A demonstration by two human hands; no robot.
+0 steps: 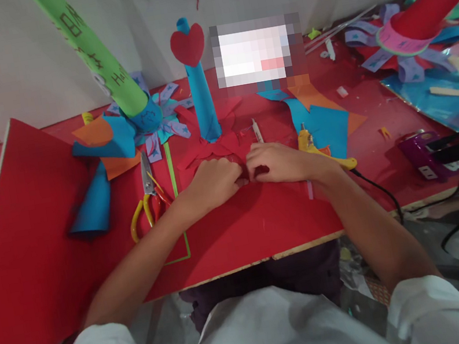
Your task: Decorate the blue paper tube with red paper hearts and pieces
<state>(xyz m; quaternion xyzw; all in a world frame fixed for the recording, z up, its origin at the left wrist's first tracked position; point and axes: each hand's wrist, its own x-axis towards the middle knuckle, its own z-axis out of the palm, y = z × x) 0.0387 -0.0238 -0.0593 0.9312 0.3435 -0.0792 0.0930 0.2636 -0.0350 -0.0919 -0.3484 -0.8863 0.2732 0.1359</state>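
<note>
Both hands are close together over the red tabletop (239, 229), just in front of a blue paper tube (203, 103) standing upright on red paper strips (213, 149). A red paper heart (188, 46) is on the tube near its top. My left hand (221, 180) has curled fingers, pressed down at something red and too small to make out. Close beside it, my right hand (274, 163) is also closed, thumb and fingers pinched near the same spot. A glue stick (257, 131) lies just behind the right hand.
Scissors (149, 200) lie left of the hands, a yellow glue gun (307, 144) with a cord to the right. A green paper tube (106, 63) stands back left, a large red board (25, 241) far left, a purple power strip (423, 157) far right.
</note>
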